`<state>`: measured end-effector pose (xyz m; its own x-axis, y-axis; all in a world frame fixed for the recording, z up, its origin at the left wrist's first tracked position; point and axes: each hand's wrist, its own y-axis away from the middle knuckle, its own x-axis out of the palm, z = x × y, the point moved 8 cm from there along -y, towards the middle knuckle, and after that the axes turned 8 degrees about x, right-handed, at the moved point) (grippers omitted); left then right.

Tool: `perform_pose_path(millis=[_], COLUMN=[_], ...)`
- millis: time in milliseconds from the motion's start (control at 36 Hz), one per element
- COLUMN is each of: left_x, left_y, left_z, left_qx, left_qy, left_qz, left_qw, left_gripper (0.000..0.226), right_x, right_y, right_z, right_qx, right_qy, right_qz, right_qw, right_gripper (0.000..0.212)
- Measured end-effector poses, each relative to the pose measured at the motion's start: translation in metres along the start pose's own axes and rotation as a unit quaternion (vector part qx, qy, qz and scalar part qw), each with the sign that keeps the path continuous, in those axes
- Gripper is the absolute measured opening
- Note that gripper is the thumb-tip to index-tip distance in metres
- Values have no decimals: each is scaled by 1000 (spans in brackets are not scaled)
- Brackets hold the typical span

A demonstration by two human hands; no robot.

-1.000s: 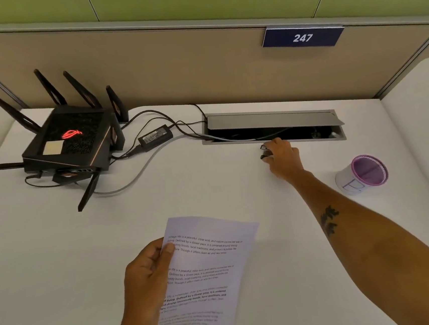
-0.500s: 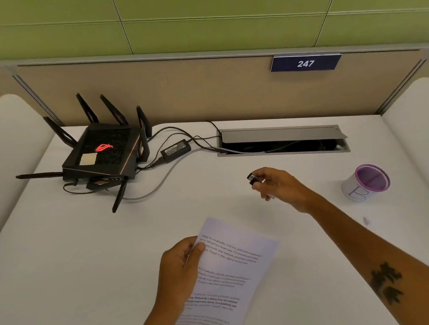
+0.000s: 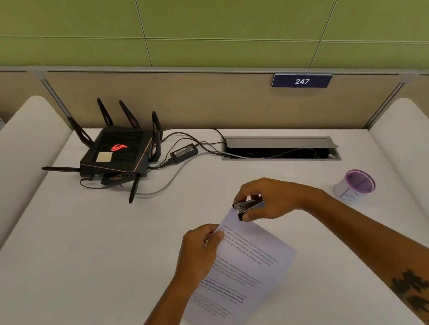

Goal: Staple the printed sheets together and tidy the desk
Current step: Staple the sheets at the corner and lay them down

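the main risk now, as i judge it, is a bad staple: the stapler (image 3: 249, 205) sits right at the far corner of the printed sheets (image 3: 245, 272), and if the corner is not pushed fully into its mouth when the right hand (image 3: 269, 199) squeezes, the staple could catch only the very edge or miss a sheet. whether the corner is already between the stapler's arms i cannot tell. the sheets could also fan apart, since only one hand holds them, and a squeeze off-angle could crumple the corner.

the right fingers are curled closed around the stapler, index and thumb (image 3: 248, 215) pinching it top and bottom, its nose poking out past the fingertips toward the paper. the left hand (image 3: 201, 250) grips the sheets at their left edge, thumb on top, just below the right fingertips. the corner to be stapled lies between the two hands, touching or nearly touching the stapler, above the white desk (image 3: 86, 253).
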<state>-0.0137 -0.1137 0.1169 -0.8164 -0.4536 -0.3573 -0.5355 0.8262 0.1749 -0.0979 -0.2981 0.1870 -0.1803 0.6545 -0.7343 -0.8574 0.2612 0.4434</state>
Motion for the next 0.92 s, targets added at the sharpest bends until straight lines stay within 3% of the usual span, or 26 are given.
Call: perform_pose_path(millis=[556,917], left_x=[-15,-18], left_y=[5,7], left_z=[-3,-9], left_qx=[16,27], left_qy=[-55,-62], left_qz=[34,42], left_qw=[998,997], left_gripper=[22,18], right_x=[2,1], right_y=[-3,1], right_z=[49,65], right_qx=[-46,-54], right_qy=[145,202], right_qz=[-3,-13], right_qw=[988,978], right_gripper=[46,37])
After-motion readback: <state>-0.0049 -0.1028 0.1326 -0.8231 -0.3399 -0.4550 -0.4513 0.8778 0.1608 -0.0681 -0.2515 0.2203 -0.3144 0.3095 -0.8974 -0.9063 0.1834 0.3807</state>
